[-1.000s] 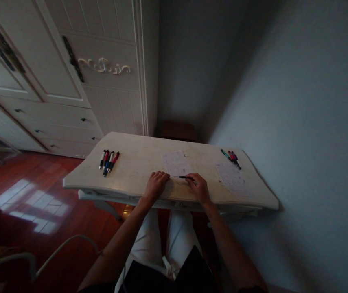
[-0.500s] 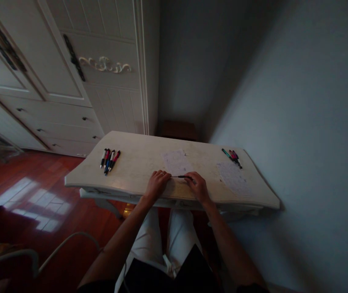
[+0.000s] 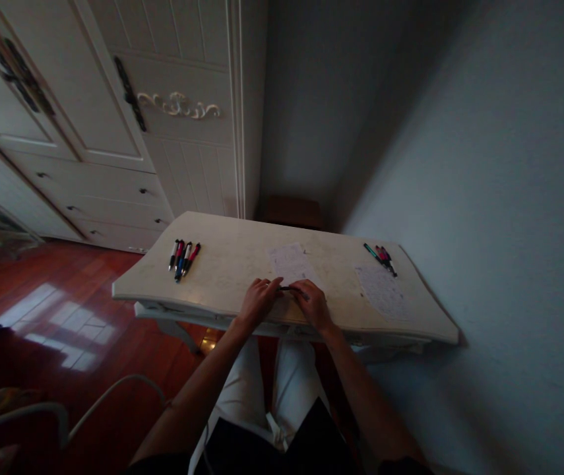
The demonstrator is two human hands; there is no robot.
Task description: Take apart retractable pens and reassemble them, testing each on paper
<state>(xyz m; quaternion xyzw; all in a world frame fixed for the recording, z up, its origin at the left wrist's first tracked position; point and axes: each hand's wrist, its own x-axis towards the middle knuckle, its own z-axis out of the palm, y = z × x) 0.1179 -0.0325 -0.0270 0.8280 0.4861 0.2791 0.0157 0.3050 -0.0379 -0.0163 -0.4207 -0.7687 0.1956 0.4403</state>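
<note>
Seen from above in a dim room: bare forearms reaching over a white tabletop (image 3: 232, 254), meeting near the middle of its front edge. Held crosswise between both hands: a slim dark pen (image 3: 287, 288), mostly hidden by fingers. Pinching its left end between thumb and fingers of the left hand (image 3: 259, 300); pinching its right end with curled fingers of the right hand (image 3: 315, 305), close to the other but apart. Lying just beyond, partly behind the fingers: a sheet (image 3: 291, 259) with faint marks. To the right, a second written page (image 3: 383, 293), with a small cluster including a green pen (image 3: 372, 251) at its far edge. Well off to the left, a bunch of coloured pens (image 3: 179, 262), lying side by side. Judging by the grip, seems midway through a two-handed step on the dark pen; too small to tell whether whole or in pieces. Probably calls next for keeping both ends in line, with a light, steady pinch to prevent slipping.
</note>
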